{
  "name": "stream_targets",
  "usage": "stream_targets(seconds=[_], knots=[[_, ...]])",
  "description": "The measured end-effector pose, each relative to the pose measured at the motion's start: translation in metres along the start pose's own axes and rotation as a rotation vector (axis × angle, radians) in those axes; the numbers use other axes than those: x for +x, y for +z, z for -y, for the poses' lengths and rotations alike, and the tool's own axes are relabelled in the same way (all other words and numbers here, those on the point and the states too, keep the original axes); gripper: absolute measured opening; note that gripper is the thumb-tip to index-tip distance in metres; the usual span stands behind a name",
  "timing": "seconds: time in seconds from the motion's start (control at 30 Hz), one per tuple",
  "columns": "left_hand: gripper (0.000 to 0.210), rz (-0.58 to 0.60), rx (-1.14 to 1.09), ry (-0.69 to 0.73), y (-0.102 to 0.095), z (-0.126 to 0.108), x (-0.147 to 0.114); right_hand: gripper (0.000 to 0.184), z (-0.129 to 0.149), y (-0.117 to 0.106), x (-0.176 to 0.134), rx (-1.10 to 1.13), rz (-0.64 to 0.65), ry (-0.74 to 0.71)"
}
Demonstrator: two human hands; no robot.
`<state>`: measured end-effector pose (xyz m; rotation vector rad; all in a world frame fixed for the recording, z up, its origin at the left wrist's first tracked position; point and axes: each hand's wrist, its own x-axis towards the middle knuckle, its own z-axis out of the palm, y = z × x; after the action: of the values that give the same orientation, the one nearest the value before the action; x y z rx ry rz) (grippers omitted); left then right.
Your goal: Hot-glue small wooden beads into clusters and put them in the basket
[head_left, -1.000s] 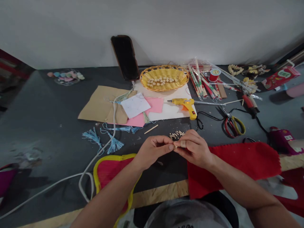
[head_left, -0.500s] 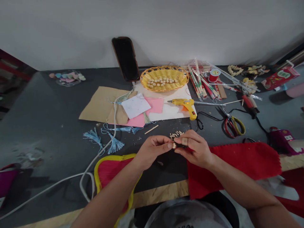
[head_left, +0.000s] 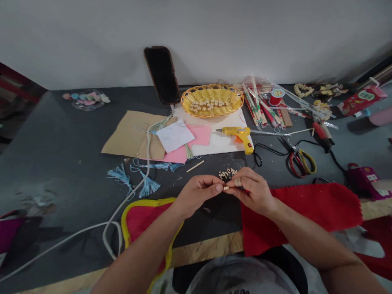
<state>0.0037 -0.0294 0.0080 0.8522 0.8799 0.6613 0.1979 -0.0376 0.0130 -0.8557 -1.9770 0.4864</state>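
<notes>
Between my fingertips is a tiny cluster of pale wooden pieces point(head_left: 226, 188), too small to make out in detail. My left hand point(head_left: 200, 192) pinches it from the left with thumb and forefinger. From the other side, the thumb and fingers of my right hand point(head_left: 251, 188), one wrapped with a tan band, close on it as well. Just beyond the fingertips lies a scatter of small pale wooden pieces point(head_left: 227, 173) on the dark table. Farther back, a yellow woven basket point(head_left: 211, 92) holds several small pale flower-like clusters.
A yellow glue gun point(head_left: 241, 134) lies behind my hands, its black cord running right past scissors point(head_left: 301, 162). Red felt point(head_left: 315, 204) lies under my right forearm. Blue tassels point(head_left: 148, 187), a white cable point(head_left: 148, 151), papers point(head_left: 131, 134) and a leaning phone point(head_left: 163, 75) are leftward.
My right fingers have drawn in closer to my left fingertips, and the small cluster between them has turned slightly. The things on the table stay where they were.
</notes>
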Motion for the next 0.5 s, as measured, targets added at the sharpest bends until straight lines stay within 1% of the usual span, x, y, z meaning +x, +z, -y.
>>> stream_targets(seconds=[0.3, 0.5], knots=[[0.027, 0.05, 0.082, 0.014, 0.0008, -0.004, -0.0009, 0.006, -0.0007, -0.001, 0.0, 0.022, 0.024, 0.015], [0.028, 0.054, 0.073, 0.016, 0.0002, -0.0025, -0.0005, 0.018, 0.0016, -0.0016, 0.0003, 0.07, 0.022, 0.063]])
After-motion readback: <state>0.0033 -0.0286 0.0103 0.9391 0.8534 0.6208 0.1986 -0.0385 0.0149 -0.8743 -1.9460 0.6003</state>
